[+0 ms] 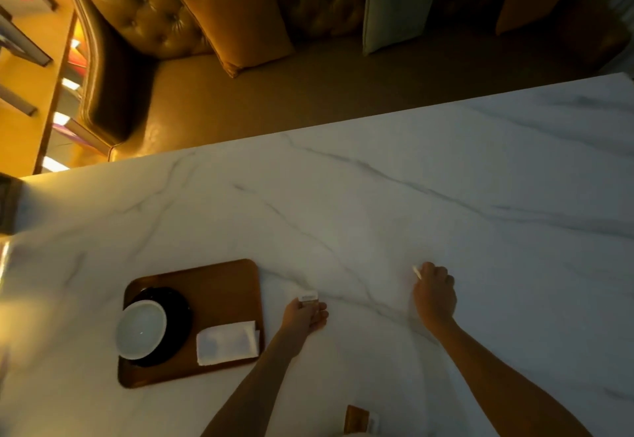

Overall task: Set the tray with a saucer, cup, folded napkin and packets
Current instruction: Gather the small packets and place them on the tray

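Observation:
A brown wooden tray (223,282) lies on the white marble table at the lower left. On it rests a black saucer (178,313) with a white cup (141,329) on top, and a folded white napkin (227,342) lies at the tray's right front. My left hand (303,316) is just right of the tray, shut on a small packet (308,297). Farther right, my right hand (435,296) is closed on a thin white packet (417,271) near the table surface.
The marble table (377,213) stretches far to the right. A brown packet-like item (358,419) lies at the near edge between my arms. Beyond the table's far edge stands a tufted leather bench (137,25) with cushions (236,18).

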